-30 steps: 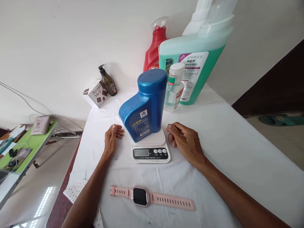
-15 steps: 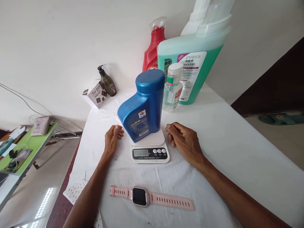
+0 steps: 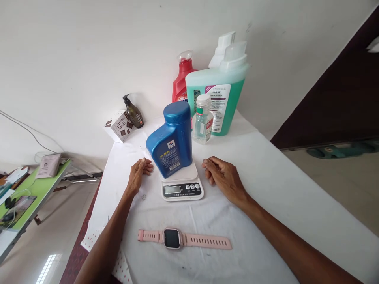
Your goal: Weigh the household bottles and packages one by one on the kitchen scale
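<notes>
A blue plastic bottle (image 3: pixel 176 148) with a wide screw cap stands upright on a white kitchen scale (image 3: pixel 189 173). The scale's small display looks blank. To the left of the bottle, my left hand (image 3: pixel 138 173) rests on the cloth, its fingers loosely curled, touching neither bottle nor scale. My right hand (image 3: pixel 223 175) lies just right of the scale, thumb against the curled fingers, with no object visible in it. In front of the scale a pink-strapped smartwatch (image 3: pixel 172 238) is laid out flat, its screen dark.
Behind the blue bottle stand a small clear bottle (image 3: pixel 203 126), a large jug of green liquid (image 3: pixel 233 102) and a red bottle (image 3: pixel 181 85). A white box (image 3: pixel 118 128) and a dark pump bottle (image 3: pixel 134 114) sit at the back left. A green table (image 3: pixel 44 185) is farther left.
The camera view has shifted, so the things at the back appear lower and smaller. Both hands keep their loose curl beside the scale, and the bottle stays on it.
</notes>
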